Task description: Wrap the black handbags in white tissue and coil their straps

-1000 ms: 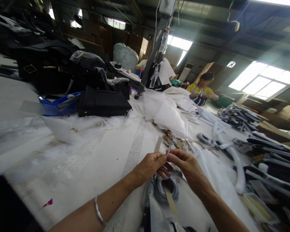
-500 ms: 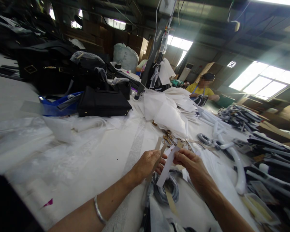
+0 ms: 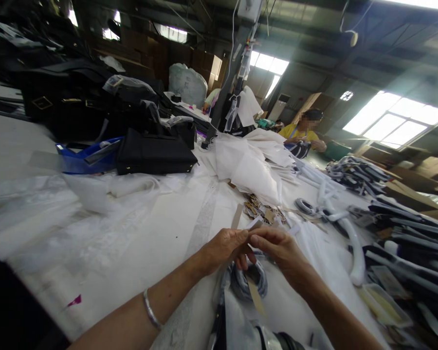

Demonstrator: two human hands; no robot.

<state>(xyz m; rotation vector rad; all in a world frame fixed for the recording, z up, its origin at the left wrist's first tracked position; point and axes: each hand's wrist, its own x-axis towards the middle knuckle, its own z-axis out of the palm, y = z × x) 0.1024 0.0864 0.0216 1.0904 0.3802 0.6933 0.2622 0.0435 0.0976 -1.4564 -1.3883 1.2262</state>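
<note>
The left hand (image 3: 228, 248) and right hand (image 3: 277, 243) meet at the fingertips above the white tabletop (image 3: 160, 218). The left thumb and fingers are clamped on a tan strip (image 3: 256, 226), which runs past the tips and down beneath that palm; its middle is covered by the fingers. The right thumb and forefinger sit at the strip's upper end, close together, though I cannot tell whether they pinch it. A silver bangle (image 3: 151, 311) circles the left wrist.

Just beyond the fingertips lies a heap of small brown pieces (image 3: 264, 210) (too small to identify), and past it a spread of white sheets (image 3: 255, 167). Below the fingers, nearer the body, rests a grey plastic-wrapped coil (image 3: 263, 282) with a tan band (image 3: 255, 296) lying across it. Ahead and to the left of the fingers, well apart, a black handbag (image 3: 156, 153) lies beside a blue plastic piece (image 3: 76, 160).

To the right of the fingers are a curved white tube (image 3: 355, 257) and a clear plastic box (image 3: 387, 308). Far beyond the fingers, a co-worker in a yellow shirt (image 3: 287, 130) holds something dark with pale stripes.
</note>
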